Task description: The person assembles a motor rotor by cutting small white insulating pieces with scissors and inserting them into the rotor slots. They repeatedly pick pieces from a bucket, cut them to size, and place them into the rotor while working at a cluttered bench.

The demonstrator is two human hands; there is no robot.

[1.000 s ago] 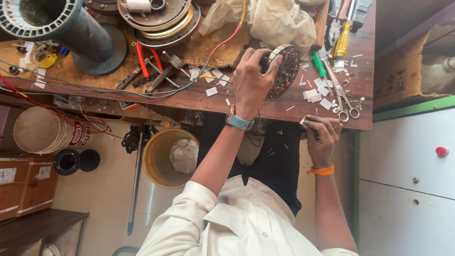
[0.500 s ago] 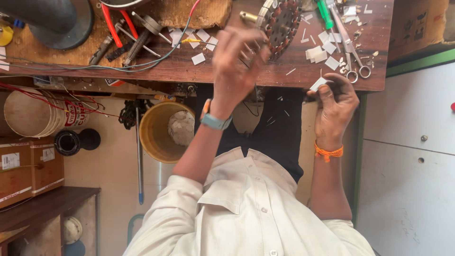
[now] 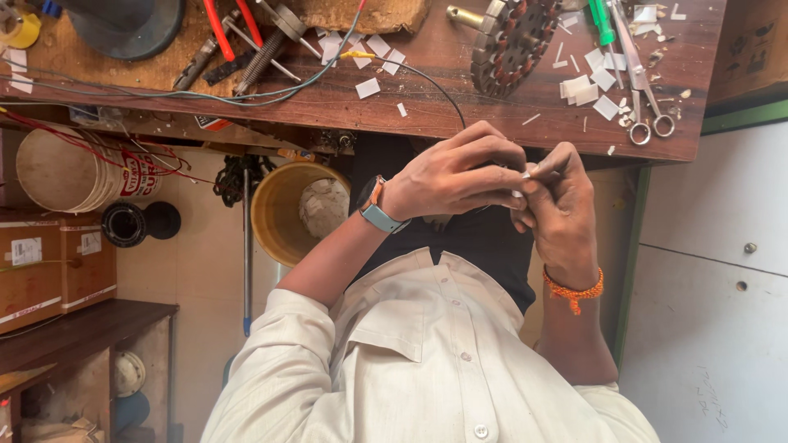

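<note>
Wooden bench (image 3: 427, 107) at twelve o'clock, stator (image 3: 513, 41) and scissors (image 3: 644, 74) on top; below, left hand (image 3: 455, 176) and right hand (image 3: 558, 205) pinching white slip (image 3: 525, 174); best held taut, fingertips close.

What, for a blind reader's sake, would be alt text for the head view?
Left hand and right hand pinch a small white slip together below a wooden workbench. A motor stator, scissors and paper scraps lie on it.
</note>
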